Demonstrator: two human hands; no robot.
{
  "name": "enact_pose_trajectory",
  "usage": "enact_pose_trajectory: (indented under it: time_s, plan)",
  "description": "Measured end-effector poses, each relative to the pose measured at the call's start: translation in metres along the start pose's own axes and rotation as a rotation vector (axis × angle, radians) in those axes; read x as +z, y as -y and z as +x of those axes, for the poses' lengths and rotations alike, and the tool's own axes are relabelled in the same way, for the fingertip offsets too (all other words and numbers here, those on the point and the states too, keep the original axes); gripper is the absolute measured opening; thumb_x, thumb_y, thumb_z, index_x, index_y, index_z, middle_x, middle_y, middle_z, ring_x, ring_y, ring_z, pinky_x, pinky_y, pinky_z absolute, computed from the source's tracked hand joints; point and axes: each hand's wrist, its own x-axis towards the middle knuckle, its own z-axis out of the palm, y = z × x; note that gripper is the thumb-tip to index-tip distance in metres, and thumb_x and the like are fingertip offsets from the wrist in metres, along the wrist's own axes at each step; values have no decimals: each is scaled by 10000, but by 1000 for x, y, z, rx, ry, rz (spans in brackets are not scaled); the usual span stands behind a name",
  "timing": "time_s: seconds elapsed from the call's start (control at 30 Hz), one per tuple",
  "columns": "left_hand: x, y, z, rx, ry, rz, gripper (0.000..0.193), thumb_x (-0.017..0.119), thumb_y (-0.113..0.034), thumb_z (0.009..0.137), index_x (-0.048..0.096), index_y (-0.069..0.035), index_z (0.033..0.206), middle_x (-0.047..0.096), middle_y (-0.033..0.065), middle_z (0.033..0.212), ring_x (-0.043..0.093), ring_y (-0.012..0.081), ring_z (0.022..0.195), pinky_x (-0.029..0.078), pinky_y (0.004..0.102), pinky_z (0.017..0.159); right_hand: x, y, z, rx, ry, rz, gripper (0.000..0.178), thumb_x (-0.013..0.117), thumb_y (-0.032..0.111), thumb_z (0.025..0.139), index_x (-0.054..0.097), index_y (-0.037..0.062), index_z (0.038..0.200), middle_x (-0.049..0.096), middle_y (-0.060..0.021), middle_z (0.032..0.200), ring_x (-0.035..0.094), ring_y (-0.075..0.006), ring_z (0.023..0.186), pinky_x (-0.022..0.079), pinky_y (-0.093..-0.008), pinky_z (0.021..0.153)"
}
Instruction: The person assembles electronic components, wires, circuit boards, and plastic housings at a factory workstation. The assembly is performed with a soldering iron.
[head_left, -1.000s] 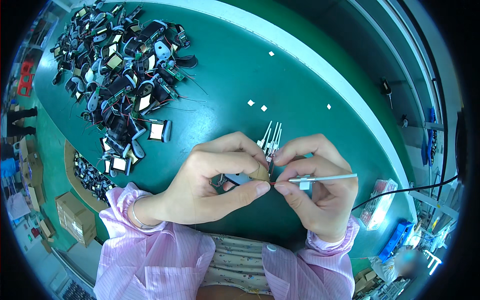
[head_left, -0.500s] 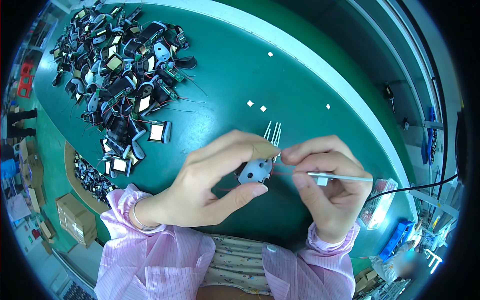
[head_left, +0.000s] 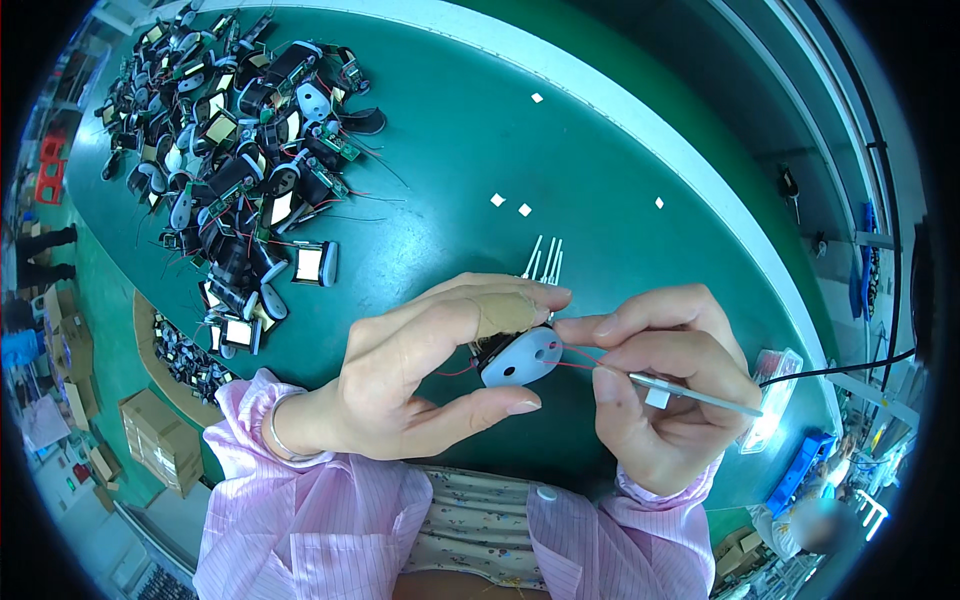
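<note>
Left hand (head_left: 420,375) pinches grey part (head_left: 520,358) between thumb and fingers over green mat (head_left: 450,150); right hand (head_left: 665,390), just right of part, grips tweezers (head_left: 695,396), fingertips on red wires (head_left: 575,360).

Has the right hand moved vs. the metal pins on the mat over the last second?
Yes. The right hand has shifted right and a little down, away from the metal pins on the green mat, pulling clear of the left hand.
</note>
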Motion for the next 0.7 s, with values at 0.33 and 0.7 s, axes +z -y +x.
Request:
enact_pose_trajectory:
  time_s: [0.33,0.7]
  plan:
    - [-1,2,2,78,3,74,539,768,-140,796,489,121,1176,578,354,1146,587,419,1098,493,454,895,-1,6,0,-59,32,-119,89,665,-37,772,583,-65,790,583,-194,895,699,-300,761,612,-351,672]
    - [-1,3,3,136,-2,130,517,770,-154,797,498,102,1154,589,335,1132,591,435,1081,505,464,865,-2,13,-2,-82,56,-248,118,709,10,760,611,-56,756,606,-195,891,699,-282,759,599,-318,657]
